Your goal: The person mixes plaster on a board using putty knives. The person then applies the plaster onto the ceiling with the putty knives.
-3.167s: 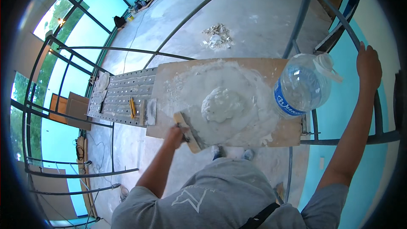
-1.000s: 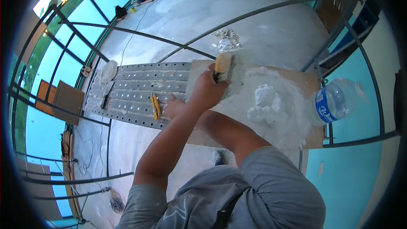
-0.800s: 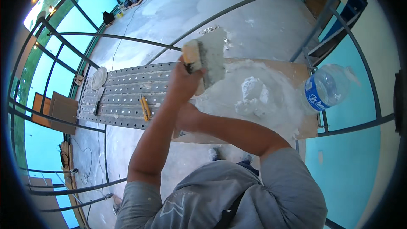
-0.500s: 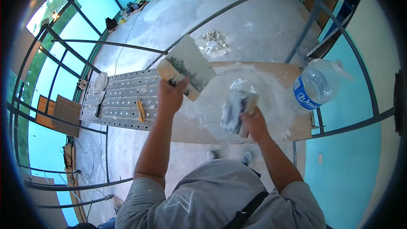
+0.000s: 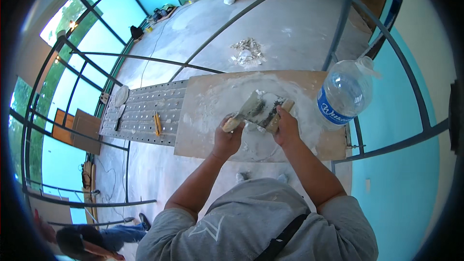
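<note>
My left hand [image 5: 227, 135] is closed on a wooden-handled putty knife [image 5: 232, 123], and my right hand [image 5: 288, 129] grips a second wide scraper [image 5: 282, 109] by its wooden handle. Their blades overlap, smeared with white paste and dark marks, above the pile of white paste [image 5: 256, 145] on the tan board [image 5: 326, 150]. A large clear plastic jug [image 5: 345, 89] with a blue label stands at the board's right side. To the left, on a perforated metal plank [image 5: 145, 94], lie a yellow utility knife [image 5: 157, 123] and a narrow blade tool [image 5: 119, 117].
Dark scaffold tubes [image 5: 396, 140] surround the board, with a teal wall [image 5: 401, 193] on the right. Rubble [image 5: 247, 50] lies on the grey floor beyond. Another person [image 5: 101, 237] in blue jeans is at the lower left. Leaning panels [image 5: 86, 130] stand by the windows.
My hands have come together over the board, bringing the two blades into overlap; the left one lowered from its raised position. Another person has come into view at the lower left.
</note>
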Demonstrator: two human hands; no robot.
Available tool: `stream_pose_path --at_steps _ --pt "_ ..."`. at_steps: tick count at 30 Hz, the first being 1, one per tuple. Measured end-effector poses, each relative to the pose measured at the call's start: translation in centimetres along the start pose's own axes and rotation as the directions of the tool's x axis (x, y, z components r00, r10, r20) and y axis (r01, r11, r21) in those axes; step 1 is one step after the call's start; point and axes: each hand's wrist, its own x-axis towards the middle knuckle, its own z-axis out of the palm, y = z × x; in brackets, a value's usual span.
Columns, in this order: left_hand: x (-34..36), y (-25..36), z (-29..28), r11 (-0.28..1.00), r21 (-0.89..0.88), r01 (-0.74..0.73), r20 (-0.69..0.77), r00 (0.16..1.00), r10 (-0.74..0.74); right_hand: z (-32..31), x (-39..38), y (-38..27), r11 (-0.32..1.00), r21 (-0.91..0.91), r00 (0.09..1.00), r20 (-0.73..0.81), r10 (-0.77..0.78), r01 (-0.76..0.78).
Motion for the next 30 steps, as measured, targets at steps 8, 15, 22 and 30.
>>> stream_pose_path --at_steps 8,15,22,30 --pt "-0.3 1.0 -0.8 0.940 0.339 -0.023 0.013 1.000 0.020 0.8 -1.4 0.3 0.999 0.027 0.997 0.080 0.018 -0.020" --pt "-0.6 1.7 -2.5 0.896 0.442 -0.025 0.099 0.995 -0.021 1.0 -2.4 0.6 0.997 0.055 0.993 0.110 0.041 -0.047" --pt "-0.6 2.7 -4.5 0.846 0.532 -0.021 0.182 0.979 -0.090 0.5 -3.2 1.4 0.996 0.069 0.989 0.144 0.040 -0.051" --pt "-1.8 0.2 -7.0 0.773 0.633 -0.034 0.179 0.978 -0.104 2.3 -3.3 -2.2 0.986 -0.014 0.981 0.102 -0.166 0.168"
